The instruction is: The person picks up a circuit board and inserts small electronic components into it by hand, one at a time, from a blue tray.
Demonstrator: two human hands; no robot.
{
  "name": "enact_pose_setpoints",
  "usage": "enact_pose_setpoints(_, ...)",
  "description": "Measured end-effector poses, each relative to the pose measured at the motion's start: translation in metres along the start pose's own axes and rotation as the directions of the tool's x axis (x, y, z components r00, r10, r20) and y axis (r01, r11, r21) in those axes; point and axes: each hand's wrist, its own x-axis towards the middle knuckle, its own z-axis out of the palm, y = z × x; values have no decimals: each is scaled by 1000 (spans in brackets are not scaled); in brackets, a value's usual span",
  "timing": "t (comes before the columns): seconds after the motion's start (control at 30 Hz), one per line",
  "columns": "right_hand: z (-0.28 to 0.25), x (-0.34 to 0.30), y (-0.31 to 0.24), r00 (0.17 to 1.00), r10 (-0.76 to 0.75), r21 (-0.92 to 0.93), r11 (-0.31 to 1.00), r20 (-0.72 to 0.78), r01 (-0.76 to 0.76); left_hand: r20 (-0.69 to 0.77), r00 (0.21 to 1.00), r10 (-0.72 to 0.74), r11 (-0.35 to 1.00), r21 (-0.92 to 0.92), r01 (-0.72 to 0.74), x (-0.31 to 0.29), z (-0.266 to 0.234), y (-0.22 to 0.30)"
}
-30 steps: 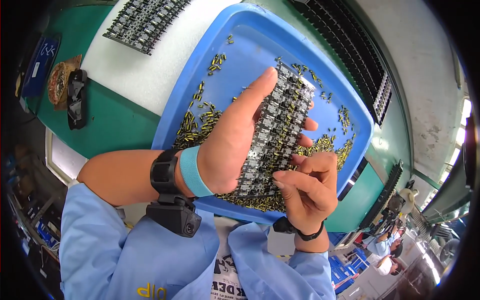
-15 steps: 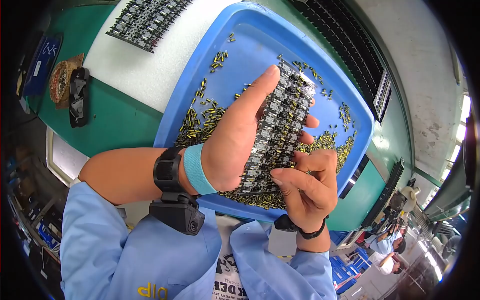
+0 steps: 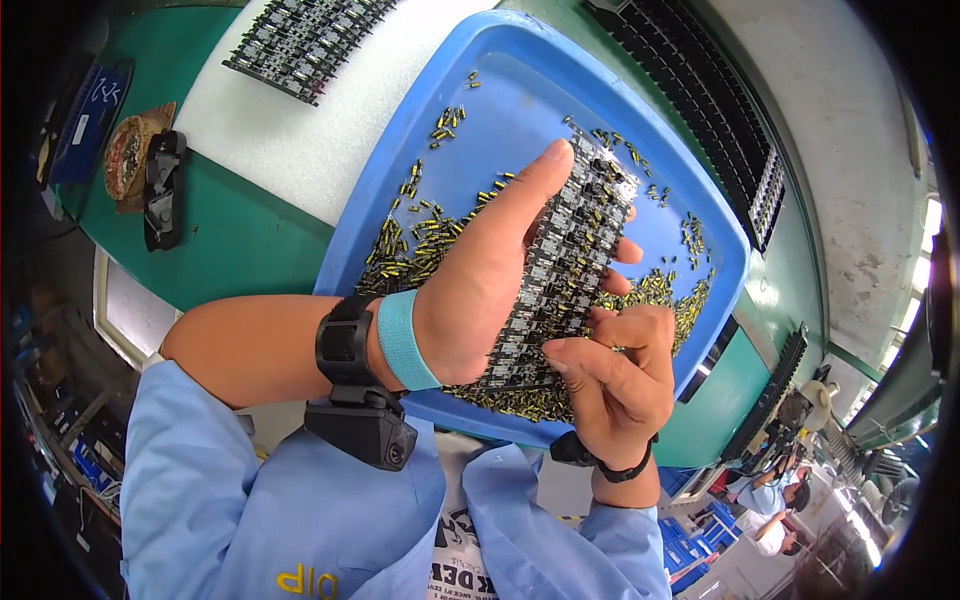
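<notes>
My left hand (image 3: 475, 275) is wrapped round a long black circuit board panel (image 3: 560, 265), thumb along its left edge and fingertips showing past its right edge. The panel is densely fitted with small parts and is held tilted over a blue plastic tray (image 3: 365, 170). At the panel's lower right part, my right hand (image 3: 620, 375) has its thumb and index finger pinched together against the board. Whatever sits between those fingertips is too small to make out. Many small black-and-yellow cylindrical capacitors (image 3: 430, 240) lie loose in the tray, around and beneath the panel.
Another board panel (image 3: 305, 45) rests on a white foam sheet (image 3: 270, 150) at the far left. A black case-like object (image 3: 163, 190) lies on the green table (image 3: 245, 255) beside a round brown item (image 3: 128, 155). Black slotted racks (image 3: 690, 90) line the far right.
The left hand and the panel have shifted very slightly to the right. My right hand's pinch stays at about the same spot on the board.
</notes>
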Motion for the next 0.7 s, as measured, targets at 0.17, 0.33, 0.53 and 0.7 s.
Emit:
enact_pose_setpoints(0.17,1,-2,1,1000,-21,-23,1000,-7,21,5,1000,-14,1000,-11,14,1,-1,0)
enact_pose_setpoints(0.33,1,-2,2,999,-25,-15,1000,24,26,-9,1000,-17,1000,-20,17,0,3,0)
enact_pose_setpoints(0.53,-5,-1,-4,989,-118,-181,975,83,132,-2,1000,-23,998,-66,23,1,0,0)
enact_pose_setpoints(0.7,-9,-4,-7,977,-184,-293,933,110,209,11,1000,-4,995,-104,5,1,0,4)
